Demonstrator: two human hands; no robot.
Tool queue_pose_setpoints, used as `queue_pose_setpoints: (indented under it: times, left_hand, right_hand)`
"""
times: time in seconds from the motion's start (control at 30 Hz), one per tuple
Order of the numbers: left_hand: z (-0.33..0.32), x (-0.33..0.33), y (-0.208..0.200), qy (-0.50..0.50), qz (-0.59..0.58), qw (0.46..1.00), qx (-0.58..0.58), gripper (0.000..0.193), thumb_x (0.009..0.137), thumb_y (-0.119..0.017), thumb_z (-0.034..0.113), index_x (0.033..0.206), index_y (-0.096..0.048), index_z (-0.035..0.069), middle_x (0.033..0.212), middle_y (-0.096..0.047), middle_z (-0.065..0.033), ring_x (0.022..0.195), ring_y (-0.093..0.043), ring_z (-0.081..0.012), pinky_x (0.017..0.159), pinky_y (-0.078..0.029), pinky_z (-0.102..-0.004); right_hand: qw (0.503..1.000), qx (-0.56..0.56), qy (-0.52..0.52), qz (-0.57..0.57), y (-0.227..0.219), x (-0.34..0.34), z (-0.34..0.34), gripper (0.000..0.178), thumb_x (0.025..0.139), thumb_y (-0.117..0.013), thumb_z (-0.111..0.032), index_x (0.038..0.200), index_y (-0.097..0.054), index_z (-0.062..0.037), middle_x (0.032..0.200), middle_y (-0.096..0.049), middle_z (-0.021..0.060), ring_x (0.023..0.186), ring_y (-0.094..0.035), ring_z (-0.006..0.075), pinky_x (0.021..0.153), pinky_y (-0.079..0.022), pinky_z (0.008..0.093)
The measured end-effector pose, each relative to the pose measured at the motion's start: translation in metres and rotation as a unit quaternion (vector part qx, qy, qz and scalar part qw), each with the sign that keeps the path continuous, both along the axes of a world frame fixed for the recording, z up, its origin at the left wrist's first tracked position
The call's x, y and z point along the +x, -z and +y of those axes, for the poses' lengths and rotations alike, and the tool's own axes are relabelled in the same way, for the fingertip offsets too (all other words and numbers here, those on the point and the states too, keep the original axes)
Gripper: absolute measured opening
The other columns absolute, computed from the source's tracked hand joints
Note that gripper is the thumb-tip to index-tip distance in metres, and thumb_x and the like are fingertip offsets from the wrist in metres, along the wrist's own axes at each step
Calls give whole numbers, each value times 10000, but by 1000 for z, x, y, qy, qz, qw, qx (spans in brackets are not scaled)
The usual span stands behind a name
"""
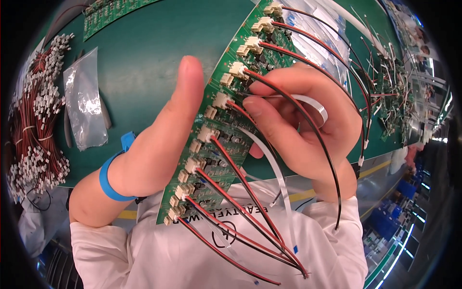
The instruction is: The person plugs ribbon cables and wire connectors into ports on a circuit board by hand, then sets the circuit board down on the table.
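A long green circuit board panel (192,144) slants across the middle, with a row of cream connectors along its left side. Red-and-black wire leads (240,178) are plugged into several of them and trail to the right and downward. My left hand (156,137), thumb stretched along the board's left edge, supports it with fingers mostly hidden underneath. Over the board, my right hand (337,130) pinches a white flat ribbon cable (305,98) between thumb and forefinger, close to the board's surface. Another ribbon cable (272,161) curves down from the board beside it.
Bundled wire leads with white plugs (38,120) lie at the left on the green table (139,72), beside a clear plastic bag (86,101). Another board panel (110,14) is at the far left. Ribbon cables in bags (317,38) and wired boards (394,101) lie right.
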State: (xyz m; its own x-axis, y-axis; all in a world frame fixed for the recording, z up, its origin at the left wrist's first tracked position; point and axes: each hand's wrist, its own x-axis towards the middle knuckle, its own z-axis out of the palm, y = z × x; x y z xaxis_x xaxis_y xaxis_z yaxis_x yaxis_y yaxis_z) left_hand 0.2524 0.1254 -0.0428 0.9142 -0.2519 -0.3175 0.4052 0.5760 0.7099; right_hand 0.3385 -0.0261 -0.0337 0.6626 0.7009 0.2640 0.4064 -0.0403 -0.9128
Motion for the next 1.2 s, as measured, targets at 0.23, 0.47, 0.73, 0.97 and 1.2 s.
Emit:
queue_pose_setpoints:
  times: [0.23, 0.47, 0.73, 0.97, 1.2]
  left_hand:
    - [4, -7, -6, 45, 13, 998, 38, 868, 821, -160, 715, 1301, -380, 26, 1218, -515, -110, 1092, -519, -203, 944, -421, -330]
    - [3, -7, -3, 78, -28, 986, 144, 935, 768, -119, 762, 1225, -440, 12, 1113, -557, -80, 1001, -538, -147, 880, -436, -291]
    - [5, -6, -2, 85, -80, 978, 174, 888, 798, -64, 725, 1116, -482, 9, 889, -546, -22, 781, -502, -80, 683, -419, -227]
    - [5, -7, 3, 83, -95, 981, 150, 829, 842, -87, 683, 1154, -461, 11, 951, -544, -15, 860, -502, -78, 735, -413, -210]
    - [0, 3, 2, -51, 49, 994, -88, 744, 889, -128, 625, 1146, -495, 31, 989, -589, -95, 844, -583, -151, 756, -490, -253]
  right_hand:
    - [985, -17, -46, -164, -6, 7, -1, 171, 674, -624, 130, 816, -589, 42, 731, -575, 97, 533, -513, 105, 436, -361, 190]
    - [977, -27, -34, -210, -5, 2, 0, 231, 617, -654, 124, 813, -605, 11, 713, -582, 99, 610, -558, 193, 547, -439, 266]
    - [968, 8, -35, -247, 7, 2, 3, 240, 628, -644, 128, 847, -606, 39, 758, -606, 106, 615, -560, 221, 546, -451, 297]
    - [963, 50, -52, -261, 10, 5, 8, 248, 614, -669, 90, 848, -592, 61, 710, -563, 117, 557, -524, 227, 496, -430, 294]
    - [969, -15, -31, -244, 14, 22, 10, 269, 650, -728, 3, 892, -612, -18, 727, -606, 64, 573, -572, 182, 533, -451, 260]
